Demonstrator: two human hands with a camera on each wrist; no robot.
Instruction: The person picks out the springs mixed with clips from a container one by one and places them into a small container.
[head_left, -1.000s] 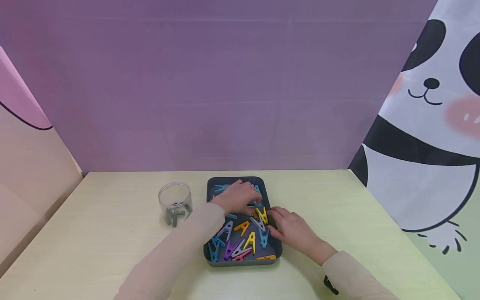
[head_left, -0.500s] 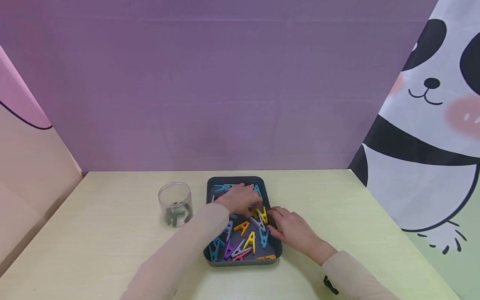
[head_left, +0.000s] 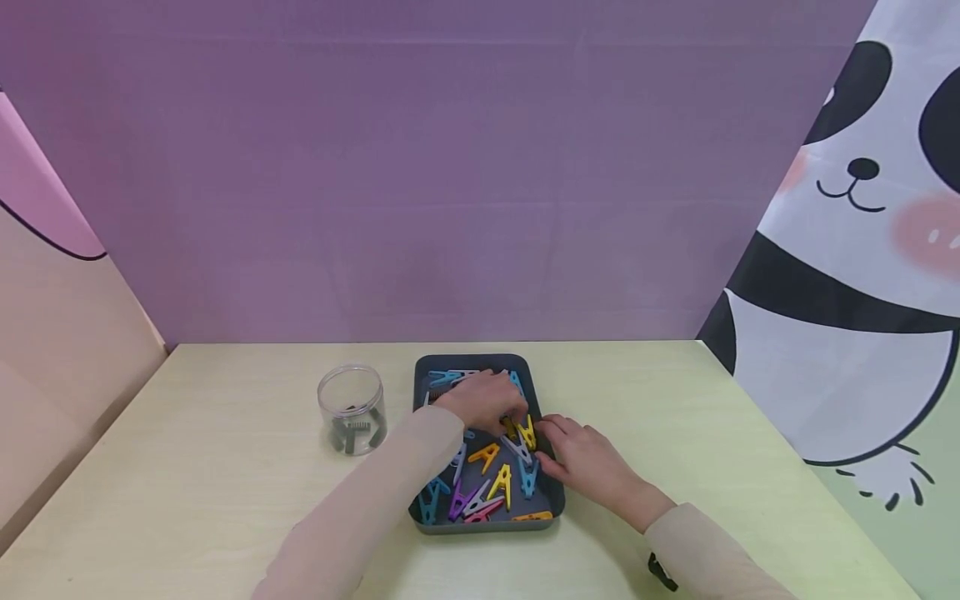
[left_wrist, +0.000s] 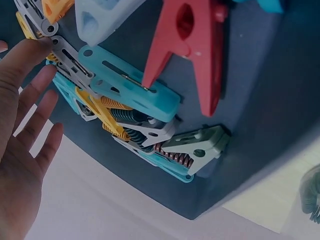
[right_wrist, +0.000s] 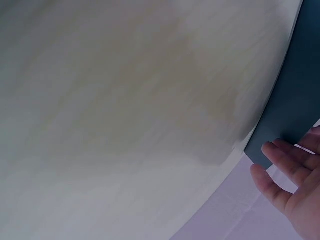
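Observation:
A dark tray holds many clothespins in several colours. My left hand reaches into its far half, fingers pointing down. In the left wrist view the left thumb lies at a grey clothespin, the other fingers loosely spread. Near it are a teal clothespin, a red clothespin and small ribbed coils. A yellow clothespin lies by the right rim. My right hand rests against the tray's right side; its relaxed fingers touch the outer wall.
A clear round jar with several dark, ribbed pieces stands left of the tray. The pale wooden table ends at a purple backdrop. A panda-print sheet hangs at the right.
My left hand has shifted slightly right and nearer within the tray, and its fingers have drawn in toward the yellow clothespin. The right hand, tray and jar have stayed put.

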